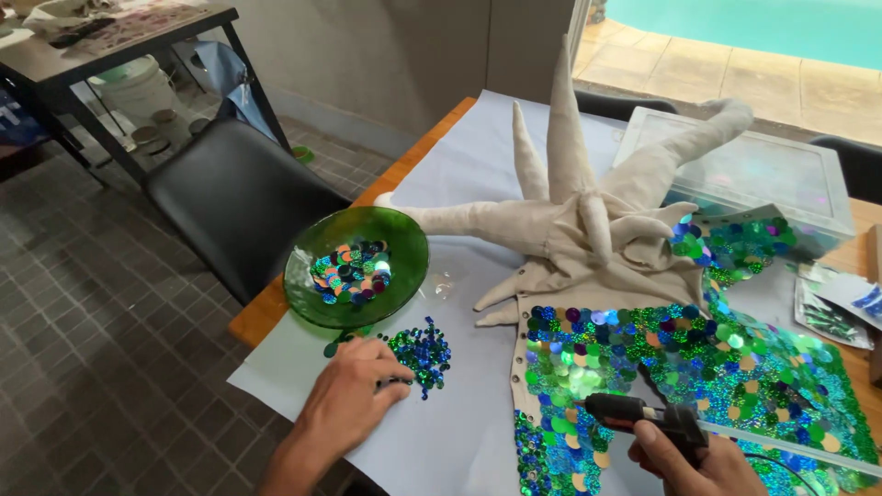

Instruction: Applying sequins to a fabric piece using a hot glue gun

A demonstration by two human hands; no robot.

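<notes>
Left hand (pixel 354 400) fingertips pinched into loose sequin pile (pixel 418 351) on paper-covered bench (pixel 459 165), below green glass bowl (pixel 356 266). Sequins likely featherlight, slick, scatter easily: pick singly, by edge. Right hand (pixel 698 464) wrapped round black glue gun (pixel 638 415), nozzle over sequinned fabric piece (pixel 680 358); grip by handle only.

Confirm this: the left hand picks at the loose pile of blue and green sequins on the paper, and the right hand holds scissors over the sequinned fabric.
Not scissors: in the head view the right hand holds a black glue gun over the sequinned fabric. The left hand at the sequin pile is correct.
</notes>
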